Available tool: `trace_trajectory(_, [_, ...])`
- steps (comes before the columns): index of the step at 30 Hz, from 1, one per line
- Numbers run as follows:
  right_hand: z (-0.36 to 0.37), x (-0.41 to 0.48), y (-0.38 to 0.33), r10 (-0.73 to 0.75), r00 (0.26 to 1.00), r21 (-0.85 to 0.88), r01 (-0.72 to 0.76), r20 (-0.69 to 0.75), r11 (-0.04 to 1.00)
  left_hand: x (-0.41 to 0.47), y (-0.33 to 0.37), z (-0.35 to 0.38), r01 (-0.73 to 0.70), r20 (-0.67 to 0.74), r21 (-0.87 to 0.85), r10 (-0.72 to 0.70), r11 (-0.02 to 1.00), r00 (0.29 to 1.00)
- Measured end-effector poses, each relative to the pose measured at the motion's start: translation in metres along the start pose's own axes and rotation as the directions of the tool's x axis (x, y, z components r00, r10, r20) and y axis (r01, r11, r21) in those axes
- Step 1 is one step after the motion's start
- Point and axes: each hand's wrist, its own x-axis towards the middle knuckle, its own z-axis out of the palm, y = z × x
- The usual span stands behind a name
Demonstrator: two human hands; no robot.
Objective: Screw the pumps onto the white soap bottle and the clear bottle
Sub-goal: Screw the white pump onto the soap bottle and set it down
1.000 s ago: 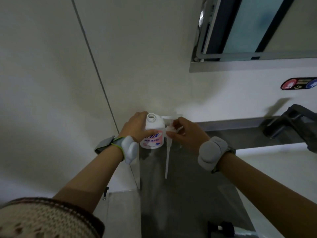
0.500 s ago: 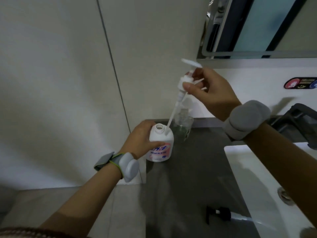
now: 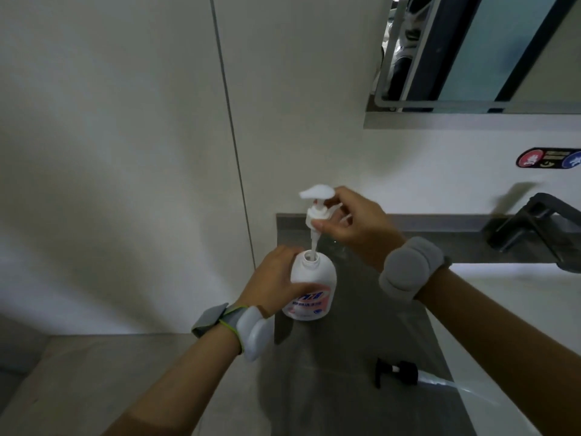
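Note:
The white soap bottle (image 3: 311, 287) with a pink and blue label stands upright on the grey counter (image 3: 352, 372), and my left hand (image 3: 273, 283) grips its side. My right hand (image 3: 355, 225) holds the white pump (image 3: 317, 212) by its collar above the bottle's open neck. The pump's tube reaches down into the neck; the collar is still a little above it. A black pump (image 3: 396, 372) with a clear tube lies on the counter near the front. The clear bottle is hidden behind my right hand.
A white basin (image 3: 490, 297) adjoins the counter on the right, with a dark tap (image 3: 534, 225) behind it. A pale wall (image 3: 125, 152) rises at the left and back. A mirror cabinet (image 3: 471, 58) hangs at the upper right.
My right hand lifted the white pump off the counter, raised it high, then lowered it until its tube entered the bottle's neck. My left hand kept hold of the bottle.

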Motion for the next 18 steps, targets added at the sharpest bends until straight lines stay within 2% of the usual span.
trace_trajectory(3, [0.016,-0.012,0.011,-0.112,0.994,-0.166,0.111,0.006,0.980,-0.005,0.000,0.005,0.005,0.013,-0.010,-0.005,1.000,1.000])
trace_trajectory(7, [0.029,-0.022,0.025,-0.012,0.998,-0.158,0.022,0.060,0.987,-0.010,-0.004,0.013,0.012,0.021,-0.023,-0.012,1.000,1.000])
trace_trajectory(12, [0.037,-0.031,0.040,0.061,0.974,-0.189,-0.019,0.220,0.982,-0.013,-0.010,0.025,0.025,-0.016,-0.045,-0.026,0.999,1.000])
trace_trajectory(15, [0.041,-0.032,0.043,0.122,0.966,-0.194,-0.077,0.227,0.978,-0.013,-0.010,0.028,0.013,-0.025,-0.073,-0.015,0.997,1.000])
trace_trajectory(18, [0.045,-0.031,0.042,0.170,0.970,-0.226,-0.129,0.174,0.966,-0.014,-0.008,0.026,0.014,-0.020,-0.054,-0.015,0.998,1.000])
